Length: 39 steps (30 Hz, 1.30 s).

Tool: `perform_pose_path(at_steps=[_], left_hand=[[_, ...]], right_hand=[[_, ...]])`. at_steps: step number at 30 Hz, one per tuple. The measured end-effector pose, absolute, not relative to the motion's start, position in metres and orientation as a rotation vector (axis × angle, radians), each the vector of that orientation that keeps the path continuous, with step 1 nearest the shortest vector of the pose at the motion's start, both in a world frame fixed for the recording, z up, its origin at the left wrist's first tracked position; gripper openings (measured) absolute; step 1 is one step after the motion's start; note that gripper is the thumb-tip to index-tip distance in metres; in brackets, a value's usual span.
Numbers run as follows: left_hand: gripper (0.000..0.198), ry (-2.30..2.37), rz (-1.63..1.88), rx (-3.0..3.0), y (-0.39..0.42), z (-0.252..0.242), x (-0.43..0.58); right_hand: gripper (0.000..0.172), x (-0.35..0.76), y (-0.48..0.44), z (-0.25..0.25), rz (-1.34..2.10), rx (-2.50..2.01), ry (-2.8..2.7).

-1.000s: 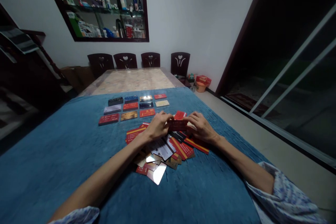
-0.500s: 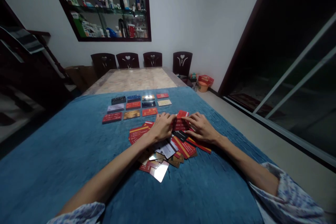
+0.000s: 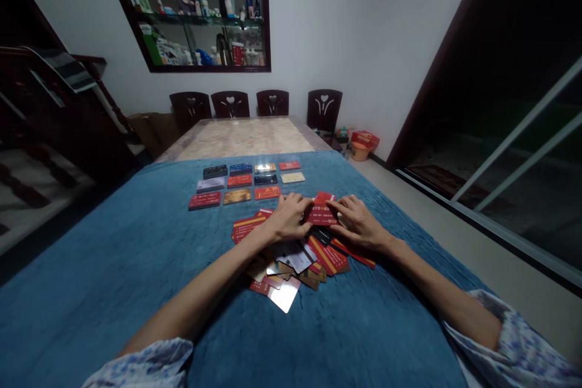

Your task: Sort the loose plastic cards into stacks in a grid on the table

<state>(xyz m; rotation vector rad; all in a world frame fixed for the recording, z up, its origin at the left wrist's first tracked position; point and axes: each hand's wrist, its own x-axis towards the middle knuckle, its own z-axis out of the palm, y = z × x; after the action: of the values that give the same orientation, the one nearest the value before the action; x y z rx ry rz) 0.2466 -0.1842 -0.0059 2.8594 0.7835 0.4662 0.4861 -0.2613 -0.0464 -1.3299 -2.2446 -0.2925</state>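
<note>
Between both hands is a red card (image 3: 322,214) with pale print, tilted up above a loose pile of cards. My left hand (image 3: 291,216) pinches its left edge, fingers curled. My right hand (image 3: 359,222) grips its right edge between thumb and fingers. Beneath and in front lie mixed cards: a black card (image 3: 322,236), a red card with a yellow stripe (image 3: 328,254), a silver-grey card (image 3: 296,256) and a shiny white one (image 3: 286,296). Part of the pile is hidden under my left wrist.
Beyond the hands, small card stacks stand in rows on the blue cloth (image 3: 150,242), among them a red stack (image 3: 204,200) and a gold stack (image 3: 237,196). The bare marble tabletop (image 3: 254,133) lies past the cloth, with several dark chairs (image 3: 324,110) behind it.
The red card between my hands has tipped so that more of its printed face shows. Both hands keep hold of it. The whole view has shifted slightly, moving the scene right.
</note>
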Motion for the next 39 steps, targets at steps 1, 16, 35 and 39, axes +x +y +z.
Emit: perform_pose_path(at_steps=[1,16,35,39], left_hand=[[0.047,0.769,0.461,2.868,-0.183,-0.006,0.246],[0.036,0.742,0.406,2.875,-0.179,-0.003,0.224],[0.039,1.03,0.36,2.842,-0.172,0.004,0.157],[0.042,1.087,0.35,2.833,-0.167,0.005,0.138]], right_hand=[[0.054,0.486,-0.261,-0.046,-0.298,-1.337,-2.242],[0.046,0.477,-0.258,-0.04,-0.255,-1.303,-2.268],[0.05,0.406,-0.215,-0.015,-0.11,-1.361,-2.443],[0.054,0.385,-0.205,-0.011,-0.07,-1.402,-2.47]])
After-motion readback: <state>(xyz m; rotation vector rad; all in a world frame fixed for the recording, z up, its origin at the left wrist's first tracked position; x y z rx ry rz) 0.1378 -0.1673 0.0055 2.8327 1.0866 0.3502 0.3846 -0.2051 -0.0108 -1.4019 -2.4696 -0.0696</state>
